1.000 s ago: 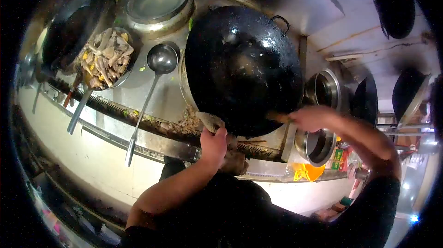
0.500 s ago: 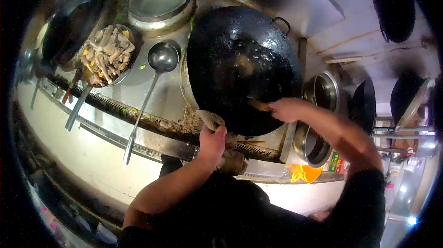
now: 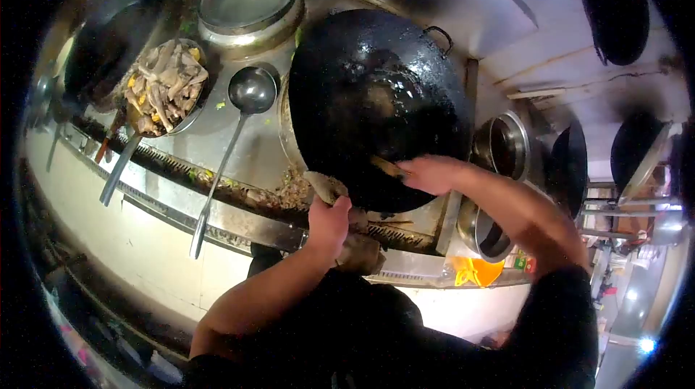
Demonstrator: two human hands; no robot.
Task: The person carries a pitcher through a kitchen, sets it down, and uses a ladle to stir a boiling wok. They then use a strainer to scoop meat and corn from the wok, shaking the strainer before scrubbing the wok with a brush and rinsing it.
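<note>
A big black wok [image 3: 376, 99] with wet, shiny walls fills the middle of the view. At its near left rim, my left hand [image 3: 329, 226] is closed round a greyish folded cloth [image 3: 324, 187] that lies against the rim. My right hand [image 3: 433, 174] reaches over the near right part of the wok, fingers closed on a brownish brush-like tool [image 3: 387, 167]. The tool's far end points down into the dark inside of the wok and is hard to make out.
Left of the wok are a steel ladle [image 3: 253, 90], a strainer of meat pieces [image 3: 168, 85] and a metal pot [image 3: 250, 5]. Steel bowls [image 3: 509, 146] stand to the right, near an orange item [image 3: 479, 272]. Black woks [image 3: 615, 13] hang on the wall.
My right hand has moved left and slightly down with the tool, along the near side of the wok. My left hand keeps its hold on the cloth at the rim.
</note>
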